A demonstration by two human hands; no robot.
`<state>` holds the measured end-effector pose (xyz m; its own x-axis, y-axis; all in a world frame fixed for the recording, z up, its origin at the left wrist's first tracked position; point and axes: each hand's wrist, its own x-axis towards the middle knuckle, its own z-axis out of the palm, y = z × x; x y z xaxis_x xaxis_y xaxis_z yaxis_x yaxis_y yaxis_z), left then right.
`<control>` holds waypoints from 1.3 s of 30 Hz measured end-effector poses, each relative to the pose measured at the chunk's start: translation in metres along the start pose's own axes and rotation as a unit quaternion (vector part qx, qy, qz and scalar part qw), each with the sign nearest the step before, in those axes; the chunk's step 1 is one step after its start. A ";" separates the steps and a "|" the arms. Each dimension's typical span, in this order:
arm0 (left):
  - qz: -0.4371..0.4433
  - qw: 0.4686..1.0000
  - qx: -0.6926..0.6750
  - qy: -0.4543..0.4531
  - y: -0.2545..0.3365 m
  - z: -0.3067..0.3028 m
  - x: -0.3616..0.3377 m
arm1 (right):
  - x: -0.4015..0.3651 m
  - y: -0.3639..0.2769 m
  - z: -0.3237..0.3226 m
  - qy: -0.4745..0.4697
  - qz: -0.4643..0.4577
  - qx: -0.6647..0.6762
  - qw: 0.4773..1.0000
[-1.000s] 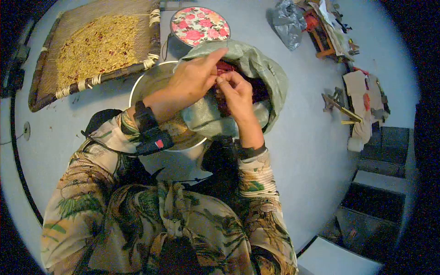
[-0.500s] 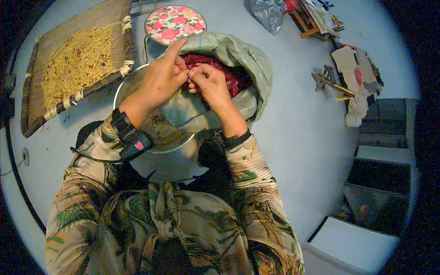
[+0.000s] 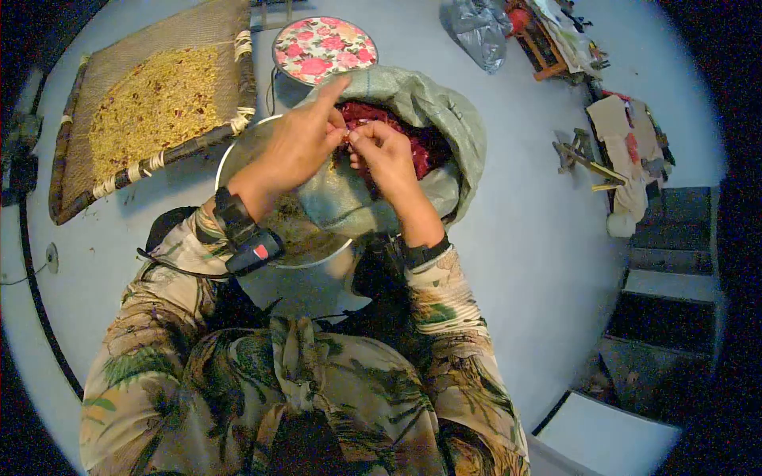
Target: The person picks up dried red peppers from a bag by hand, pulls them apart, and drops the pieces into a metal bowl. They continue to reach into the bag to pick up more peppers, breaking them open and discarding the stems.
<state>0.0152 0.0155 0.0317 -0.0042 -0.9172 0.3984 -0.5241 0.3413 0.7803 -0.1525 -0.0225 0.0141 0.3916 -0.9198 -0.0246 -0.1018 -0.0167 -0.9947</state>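
Observation:
My left hand (image 3: 305, 139) is closed in a pinch, with its index finger stretched out past the fingertips. Opposite it, my right hand (image 3: 386, 155) pinches too, and the fingertips of both meet at a small dried red chilli (image 3: 347, 137), mostly hidden by the fingers. Just behind them a pale green woven sack (image 3: 464, 135) lies open, its rim rolled back. Shiny dark red dried chillies (image 3: 429, 148) fill its mouth. Partly under the sack and my left forearm is a wide round basin (image 3: 305, 230) with a white rim and dark bits inside.
At left lies a mesh tray (image 3: 111, 67) with a dark frame, bearing yellow seeds (image 3: 159, 111) with red bits. A flowered round stool (image 3: 325, 49) stands beyond the sack. Farther right are a grey plastic bag (image 3: 480, 32), cloth-covered items (image 3: 619, 131) and dark steps (image 3: 667, 262).
The view has shifted slightly, so the scene sits a little to the right and lower. Both hands remain together over the sack, and my left index finger is still extended.

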 end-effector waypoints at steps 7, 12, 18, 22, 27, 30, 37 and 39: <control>-0.007 0.999 0.037 -0.033 0.000 -0.001 -0.002 | 0.001 0.014 0.001 -0.034 0.003 -0.049 0.998; -0.056 0.997 -0.036 -0.051 0.002 -0.002 -0.001 | 0.002 0.005 -0.002 0.029 0.014 -0.030 0.999; -0.052 0.998 -0.017 0.004 -0.001 -0.005 0.001 | 0.013 0.005 -0.051 0.114 -0.018 -0.120 0.986; -0.042 0.999 0.027 0.021 -0.009 -0.009 0.003 | 0.020 0.020 -0.094 0.129 0.000 -0.297 0.946; -0.037 0.994 0.104 0.026 -0.021 -0.003 0.004 | 0.031 0.052 -0.103 0.155 -0.010 -0.372 0.915; -0.011 0.993 0.111 0.037 -0.027 -0.002 0.005 | 0.030 0.049 -0.088 0.128 -0.027 -0.358 0.925; -0.032 0.987 0.158 0.019 -0.030 -0.004 0.008 | 0.035 0.033 -0.029 0.030 -0.132 -0.363 0.922; -0.024 0.983 0.180 0.023 -0.033 -0.002 0.010 | 0.036 0.039 -0.011 -0.016 -0.163 -0.450 0.878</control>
<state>0.0345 -0.0042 0.0106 0.0625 -0.9170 0.3939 -0.7907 0.1953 0.5802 -0.1527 -0.0605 -0.0248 0.5581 -0.7971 0.2305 -0.6546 -0.5937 -0.4680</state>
